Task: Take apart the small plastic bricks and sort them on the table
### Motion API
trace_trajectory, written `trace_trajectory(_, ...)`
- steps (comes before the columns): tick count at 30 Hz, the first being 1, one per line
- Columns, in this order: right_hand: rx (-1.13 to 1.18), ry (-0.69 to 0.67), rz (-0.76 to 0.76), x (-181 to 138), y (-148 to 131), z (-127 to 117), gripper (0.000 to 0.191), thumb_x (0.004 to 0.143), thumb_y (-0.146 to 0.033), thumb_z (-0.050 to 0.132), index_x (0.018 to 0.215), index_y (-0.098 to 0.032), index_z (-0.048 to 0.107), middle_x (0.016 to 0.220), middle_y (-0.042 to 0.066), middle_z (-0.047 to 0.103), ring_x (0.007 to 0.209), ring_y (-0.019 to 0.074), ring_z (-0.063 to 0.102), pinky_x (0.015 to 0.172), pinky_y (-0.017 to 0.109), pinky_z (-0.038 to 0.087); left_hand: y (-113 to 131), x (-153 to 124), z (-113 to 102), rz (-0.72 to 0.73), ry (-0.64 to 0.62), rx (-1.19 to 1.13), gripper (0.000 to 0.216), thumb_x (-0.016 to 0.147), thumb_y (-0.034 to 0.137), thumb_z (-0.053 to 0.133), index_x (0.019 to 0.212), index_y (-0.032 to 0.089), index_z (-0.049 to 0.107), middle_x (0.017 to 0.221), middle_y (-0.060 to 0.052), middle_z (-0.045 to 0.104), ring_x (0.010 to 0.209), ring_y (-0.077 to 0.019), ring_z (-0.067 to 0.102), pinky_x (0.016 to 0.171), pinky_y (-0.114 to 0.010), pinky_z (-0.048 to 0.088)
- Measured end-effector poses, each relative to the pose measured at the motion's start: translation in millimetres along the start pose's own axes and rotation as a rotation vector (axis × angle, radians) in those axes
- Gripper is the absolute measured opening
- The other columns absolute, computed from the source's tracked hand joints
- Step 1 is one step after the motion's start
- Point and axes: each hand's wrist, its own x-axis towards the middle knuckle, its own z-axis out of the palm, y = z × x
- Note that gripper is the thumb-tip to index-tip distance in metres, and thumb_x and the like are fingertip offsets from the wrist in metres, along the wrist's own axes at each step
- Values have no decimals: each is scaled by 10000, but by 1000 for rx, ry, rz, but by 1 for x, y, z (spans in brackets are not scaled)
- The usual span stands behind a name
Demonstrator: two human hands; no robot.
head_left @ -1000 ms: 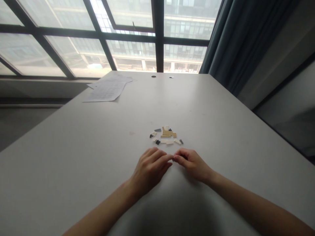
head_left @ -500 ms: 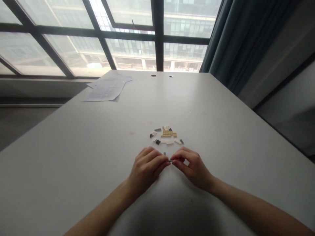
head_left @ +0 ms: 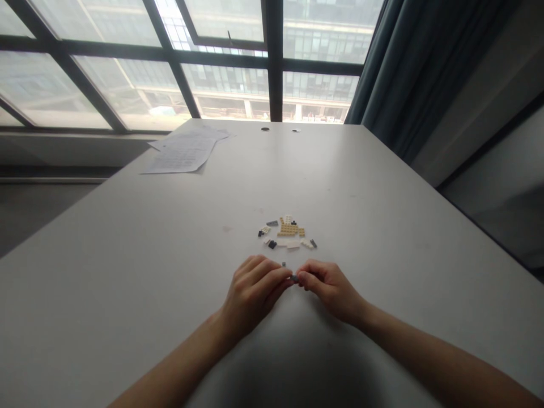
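Observation:
Between my fingertips is a small grey building brick (head_left: pixel 294 278), partly hidden by the fingers. My left hand (head_left: pixel 255 286) pinches it from the left, thumb below and fingers above. From the other side my right hand (head_left: pixel 329 288) grips its right end with thumb and curled fingers. Just beyond the fingertips, a small grey piece (head_left: pixel 284 264) rests on the white table (head_left: pixel 170 255). Farther off lie tan bricks (head_left: pixel 289 229), a black brick (head_left: pixel 272 244), white flat pieces (head_left: pixel 293 246) and a dark grey piece (head_left: pixel 313 243).
Printed sheets of paper (head_left: pixel 181 154) lie at the table's far left. Two small round fittings, one a dark disc (head_left: pixel 265 129), sit near the far edge. Large windows stand behind the table, and a dark blue curtain (head_left: pixel 408 73) hangs at the right.
My right hand has turned, its fingers curling in closer round the grey brick. More of the brick shows between the fingertips. My left hand has barely moved.

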Motion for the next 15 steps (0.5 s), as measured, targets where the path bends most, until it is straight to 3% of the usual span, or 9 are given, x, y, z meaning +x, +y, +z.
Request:
trace_trajectory(6,-106,57,-67,-2,-3,0,166,864,-290,577,821,-159,669,744,6,619,692,132,526,668,250,406,1,2,0,-36,-36,-1,24,859,192,628,839,192,614,730,-11,616,696,-136,519,673,-262,430)
trace_trajectory(15,-103,-17,-55,-1,1,0,230,901,-302,532,762,-159,646,717,5,612,701,135,546,675,249,415,1,1,0,-43,-54,-13,18,865,195,624,854,192,611,726,-11,616,693,-141,508,672,-272,417)
